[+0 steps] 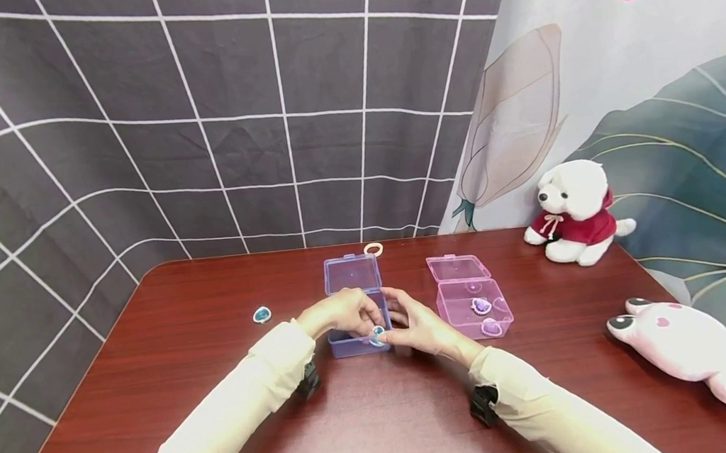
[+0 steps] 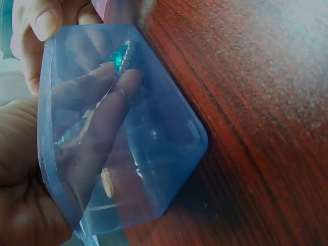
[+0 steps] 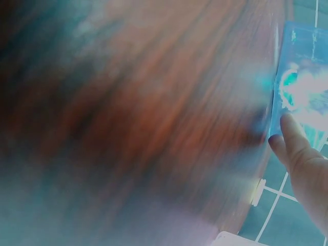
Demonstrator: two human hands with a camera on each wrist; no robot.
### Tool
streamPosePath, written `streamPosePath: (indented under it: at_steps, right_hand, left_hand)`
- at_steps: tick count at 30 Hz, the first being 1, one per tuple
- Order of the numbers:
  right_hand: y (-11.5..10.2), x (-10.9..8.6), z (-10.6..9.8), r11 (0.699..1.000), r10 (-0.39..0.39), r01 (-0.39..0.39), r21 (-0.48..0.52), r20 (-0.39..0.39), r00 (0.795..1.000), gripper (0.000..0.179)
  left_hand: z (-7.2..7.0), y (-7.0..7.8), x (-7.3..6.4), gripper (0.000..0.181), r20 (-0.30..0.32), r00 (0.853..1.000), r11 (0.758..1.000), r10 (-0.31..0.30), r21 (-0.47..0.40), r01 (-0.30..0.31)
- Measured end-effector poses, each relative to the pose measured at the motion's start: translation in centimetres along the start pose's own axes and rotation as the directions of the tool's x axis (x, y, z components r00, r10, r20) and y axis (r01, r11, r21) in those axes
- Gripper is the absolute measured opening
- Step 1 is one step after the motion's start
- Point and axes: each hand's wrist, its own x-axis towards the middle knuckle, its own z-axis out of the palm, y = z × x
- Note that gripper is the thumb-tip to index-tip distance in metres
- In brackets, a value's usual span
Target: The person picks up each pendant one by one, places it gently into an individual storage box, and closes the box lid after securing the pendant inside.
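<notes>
A translucent blue-purple plastic box [image 1: 361, 350] stands on the table with its hinged lid [image 1: 352, 274] raised at the back. My left hand [image 1: 349, 311] reaches down inside it. Between thumb and fingers, that hand pinches a teal gem with a beaded silver rim [image 2: 121, 60], seen through the box wall in the left wrist view. My right hand [image 1: 423, 327] grips the box at its right front corner, thumb at the front rim and fingers along the right side. In the right wrist view, the teal gem [image 3: 290, 88] shows through the box, partly lost in glare.
Another teal gem [image 1: 262, 315] lies on the table at left. To the right stands an open pink box [image 1: 449, 312] with purple gems [image 1: 481, 306] inside. A cream ring [image 1: 373, 249] lies behind the blue box. A plush dog [image 1: 576, 217] and a pink plush toy [image 1: 686, 343] sit at right.
</notes>
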Motion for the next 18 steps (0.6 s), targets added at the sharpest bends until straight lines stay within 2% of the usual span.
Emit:
streamPosePath:
  at_steps: [3, 7, 12, 18]
  right_hand:
    - [0.01, -0.01, -0.05, 1.000, 0.001, -0.001, -0.003, 0.002, 1.000, 0.074]
    - [-0.05, -0.04, -0.12, 1.000, 0.004, -0.004, -0.005, 0.005, 1.000, 0.075]
    - [-0.04, -0.01, -0.10, 1.000, 0.006, -0.006, -0.002, 0.003, 1.000, 0.075]
    - [-0.11, -0.03, -0.02, 1.000, 0.013, -0.013, 0.003, 0.005, 1.000, 0.075]
  left_hand:
    - [-0.06, 0.09, -0.12, 0.014, 0.007, 0.999, 0.994, 0.054, 0.090, -0.055]
    - [-0.03, 0.18, -0.25, 0.014, 0.008, 0.995, 0.982, 0.103, 0.157, -0.103]
    - [0.10, 0.12, -0.24, 0.013, -0.011, 0.992, 0.978, 0.126, 0.171, -0.122]
    - [0.28, 0.06, -0.37, 0.013, -0.044, 0.991, 0.981, 0.126, 0.152, -0.118]
